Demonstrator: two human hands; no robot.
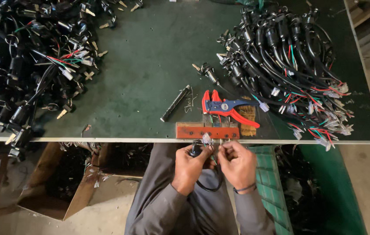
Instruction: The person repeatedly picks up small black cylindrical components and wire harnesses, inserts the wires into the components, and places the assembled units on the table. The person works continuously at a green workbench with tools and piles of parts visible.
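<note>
— Two hands, one part. What are you holding?

— Both of my hands are closed on the same wired switch assembly. My left hand grips its black barrel-shaped body, fingers wrapped tight. My right hand pinches the thin wires that come off it, thumb against fingertips.

— Where does it sit?

— Just below the near edge of the tabletop, over my lap. It lies between my hands, nearer the left, which has the body. Its long axis runs roughly left to right, from the body across to the wire ends at my right fingers. A black cable loops down under my wrists.

— How does it look?

— Dark, stubby body, a pale connector at the top, a few thin coloured leads. I cannot tell the finer detail.

— And beyond?

— Straight ahead, at the tabletop edge, a red jig block with slots, just above my knuckles. Behind it lies a red-and-blue wire stripper, and left of that a black marker pen, set slantwise. Farther right is a heap of harnesses with black bodies and coloured wire tails. Far left, a bigger, looser pile of switches and keys. Below the tabletop at my left stands a cardboard box.
</note>
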